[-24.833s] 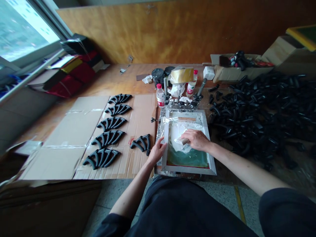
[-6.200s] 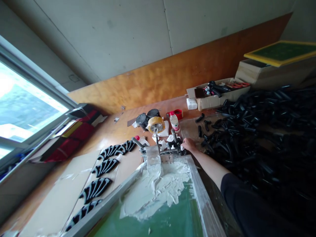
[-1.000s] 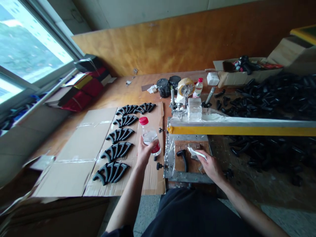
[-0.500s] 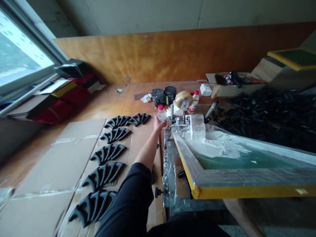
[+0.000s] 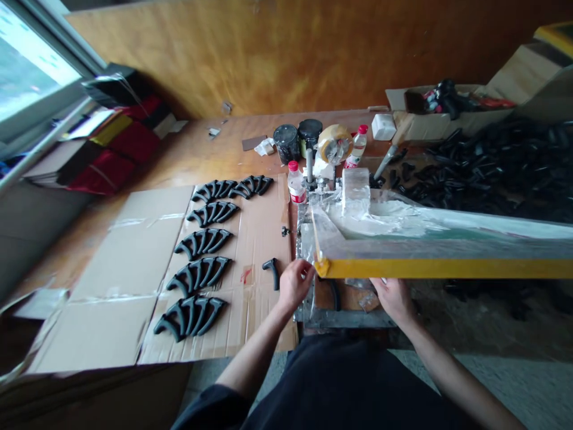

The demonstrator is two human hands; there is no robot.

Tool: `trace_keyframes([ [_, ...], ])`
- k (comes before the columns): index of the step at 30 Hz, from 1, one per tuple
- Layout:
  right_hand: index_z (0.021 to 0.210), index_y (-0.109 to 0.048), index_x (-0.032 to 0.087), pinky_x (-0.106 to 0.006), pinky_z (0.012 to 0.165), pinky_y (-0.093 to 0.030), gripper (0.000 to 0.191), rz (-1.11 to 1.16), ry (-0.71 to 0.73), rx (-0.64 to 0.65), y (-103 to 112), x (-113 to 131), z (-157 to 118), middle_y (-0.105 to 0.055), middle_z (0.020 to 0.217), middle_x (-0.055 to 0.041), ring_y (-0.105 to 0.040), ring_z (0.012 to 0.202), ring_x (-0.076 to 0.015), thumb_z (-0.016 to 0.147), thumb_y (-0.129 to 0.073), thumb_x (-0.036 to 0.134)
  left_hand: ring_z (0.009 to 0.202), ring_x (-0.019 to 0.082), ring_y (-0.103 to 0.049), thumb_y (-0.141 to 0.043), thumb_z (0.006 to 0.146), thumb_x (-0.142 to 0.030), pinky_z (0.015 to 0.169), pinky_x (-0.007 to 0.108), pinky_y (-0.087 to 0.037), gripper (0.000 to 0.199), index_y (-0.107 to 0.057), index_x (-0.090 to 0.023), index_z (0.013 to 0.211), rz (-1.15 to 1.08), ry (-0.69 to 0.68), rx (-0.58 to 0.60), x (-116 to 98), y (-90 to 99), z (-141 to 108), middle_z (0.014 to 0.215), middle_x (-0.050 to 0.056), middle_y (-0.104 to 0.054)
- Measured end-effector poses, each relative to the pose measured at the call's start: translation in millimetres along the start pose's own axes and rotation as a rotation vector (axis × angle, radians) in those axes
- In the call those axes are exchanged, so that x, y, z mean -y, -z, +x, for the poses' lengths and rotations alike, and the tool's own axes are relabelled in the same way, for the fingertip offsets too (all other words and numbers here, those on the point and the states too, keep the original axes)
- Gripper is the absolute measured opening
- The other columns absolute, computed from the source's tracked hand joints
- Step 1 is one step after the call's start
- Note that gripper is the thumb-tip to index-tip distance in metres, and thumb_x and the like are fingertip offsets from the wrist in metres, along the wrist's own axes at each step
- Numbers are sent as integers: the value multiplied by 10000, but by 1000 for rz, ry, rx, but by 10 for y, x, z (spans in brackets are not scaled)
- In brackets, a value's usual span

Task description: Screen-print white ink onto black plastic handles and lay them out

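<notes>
My left hand (image 5: 296,283) is at the left front corner of the printing screen (image 5: 430,268), fingers curled together. Its fingertips reach toward a curved black plastic handle (image 5: 335,295) on the brown block below; what they pinch is not clear. My right hand (image 5: 394,300) is under the screen's front edge, its fingers mostly hidden by the yellow-taped frame. White ink (image 5: 394,209) lies smeared on the mesh around a tape-wrapped block (image 5: 356,188). Left of my left hand, a single black handle (image 5: 273,273) lies on the cardboard (image 5: 255,239).
Fanned rows of black handles (image 5: 190,316) cover the cardboard's middle. A red-capped bottle (image 5: 296,182) stands behind the metal clamp base. Farther back are dark ink tubs (image 5: 286,143), a tape roll (image 5: 335,145) and another bottle (image 5: 358,146). A black heap of parts (image 5: 505,161) lies right.
My left hand has come away from the red-capped bottle, back toward me to the screen's corner. My right hand shows more beneath the front edge. The view has tilted down.
</notes>
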State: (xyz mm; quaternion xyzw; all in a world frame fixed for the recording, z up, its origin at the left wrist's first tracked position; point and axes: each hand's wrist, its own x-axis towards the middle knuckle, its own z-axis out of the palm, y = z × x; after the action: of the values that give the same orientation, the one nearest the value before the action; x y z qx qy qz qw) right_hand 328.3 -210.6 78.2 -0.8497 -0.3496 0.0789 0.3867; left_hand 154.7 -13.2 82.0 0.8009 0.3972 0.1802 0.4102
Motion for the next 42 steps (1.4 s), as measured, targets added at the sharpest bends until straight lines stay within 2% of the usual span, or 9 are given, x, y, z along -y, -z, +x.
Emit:
trace_keyframes([
  [3,1107,-696,207,-329,807,-559,331,93,25,149,-40,196,84,-729,1070,-84,-702,940,-243,909,-483,365,817,206,-635,-582,817,-585,713,306,-480,362,-606,-224,849,273,-79,150,-196,-285,-614,868,42,-670],
  [5,1179,-668,226,-329,876,-543,341,116,127,206,-84,282,111,-706,1145,-60,-684,1003,-223,914,-460,278,915,249,-644,-577,807,-608,732,329,-495,425,-586,-209,952,472,-68,168,-284,-452,-758,975,88,-671],
  [7,1196,-662,235,-343,954,-515,381,99,249,225,-135,316,120,-689,1186,-43,-657,1068,-211,890,-440,184,920,260,-652,-559,852,-515,728,333,-498,354,-571,-194,1002,569,-33,161,-316,-523,-787,972,102,-676],
  [13,1223,-654,191,-342,1065,-446,467,33,547,265,-327,311,88,-666,1230,-45,-597,1174,-180,875,-370,64,872,233,-642,-488,903,-265,724,316,-473,128,-592,-206,949,667,-75,204,-180,-279,-923,905,66,-673],
  [19,1383,-517,184,-433,1143,-344,502,-101,777,514,-629,264,11,-537,1398,-70,-461,1326,-214,912,-378,81,889,211,-605,-471,925,-262,752,298,-451,141,-600,-207,908,687,-93,226,-91,-202,-1029,900,55,-651],
  [27,1417,-471,214,-480,1144,-328,502,-198,830,595,-374,147,-57,-488,1437,-64,-435,1346,-220,945,-340,104,915,213,-598,-501,906,-229,790,302,-453,104,-602,-208,897,646,-95,235,-85,-211,-996,913,64,-655],
  [32,1405,-491,198,-498,1140,-332,503,-207,799,582,-485,271,10,-502,1420,-85,-451,1333,-243,924,-380,101,927,215,-601,-489,908,-225,777,300,-461,118,-606,-212,903,650,-70,261,-81,-206,-983,916,66,-655],
  [38,1386,-513,196,-481,1144,-336,487,-212,798,606,-385,180,-24,-514,1411,-71,-444,1339,-231,936,-351,105,920,214,-600,-502,904,-243,770,298,-462,106,-601,-209,888,631,-91,263,-68,-189,-968,912,63,-654],
  [42,1381,-520,189,-490,1144,-331,494,-207,793,595,-456,233,31,-510,1412,-82,-443,1340,-238,920,-366,100,908,218,-604,-507,902,-240,760,302,-463,104,-603,-204,887,627,-95,257,-78,-196,-960,903,66,-656],
])
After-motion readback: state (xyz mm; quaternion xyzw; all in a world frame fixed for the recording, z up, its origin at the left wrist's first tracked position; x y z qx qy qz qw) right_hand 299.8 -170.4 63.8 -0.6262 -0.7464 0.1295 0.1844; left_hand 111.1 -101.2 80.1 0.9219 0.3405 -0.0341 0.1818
